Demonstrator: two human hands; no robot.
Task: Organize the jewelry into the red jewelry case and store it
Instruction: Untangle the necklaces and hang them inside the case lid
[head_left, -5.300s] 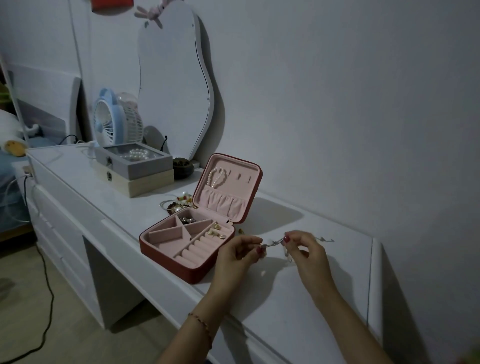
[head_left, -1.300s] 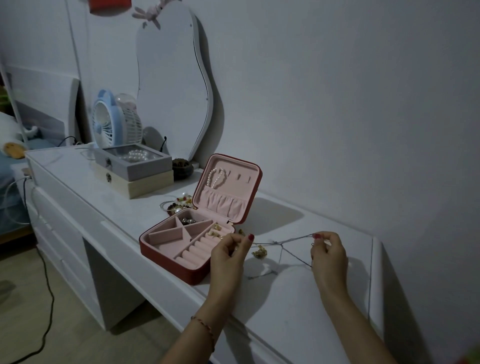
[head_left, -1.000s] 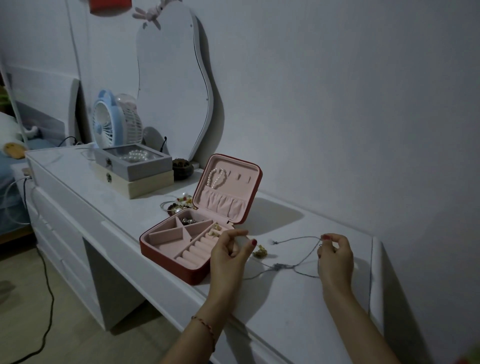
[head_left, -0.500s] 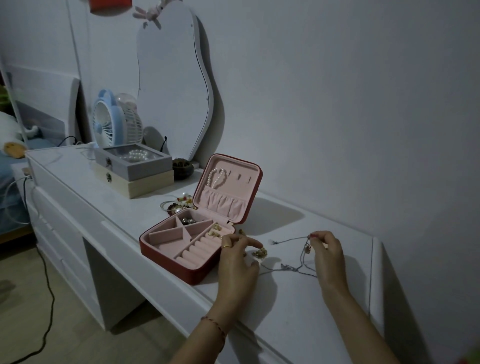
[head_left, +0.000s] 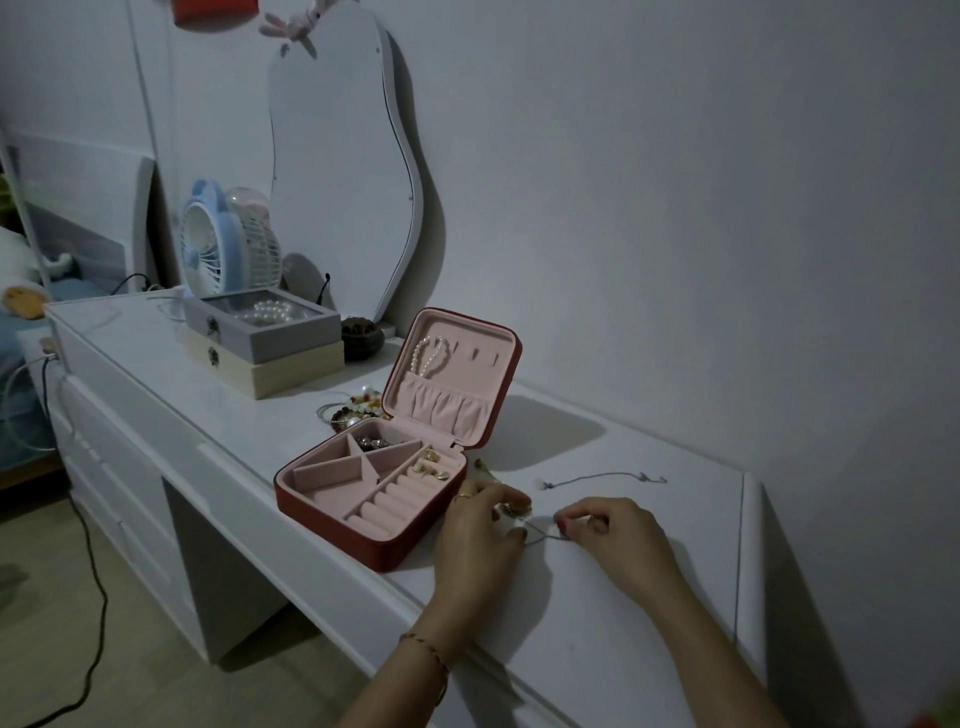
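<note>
The red jewelry case (head_left: 332, 512) lies open on the white dresser (head_left: 623, 597), its pink lid upright with a pearl bracelet (head_left: 428, 356) hung inside. Earrings (head_left: 428, 467) and a dark trinket sit in its compartments. Just right of the case, my left hand (head_left: 475, 540) pinches a small gold piece at one end of a thin chain necklace (head_left: 543, 538). My right hand (head_left: 610, 535) pinches the same chain a little to the right, low over the dresser top. A second thin chain (head_left: 602, 476) lies flat behind my hands.
A pile of bead bracelets (head_left: 356, 408) lies behind the case. Stacked grey and cream boxes (head_left: 265, 345), a small dark bowl (head_left: 362, 335), a blue fan (head_left: 208, 241) and a wavy mirror (head_left: 343, 171) stand at the back left. The wall runs close behind.
My hands have come closer together and lower, gathering the chain into a short length by the case. One chain now lies let go behind them.
</note>
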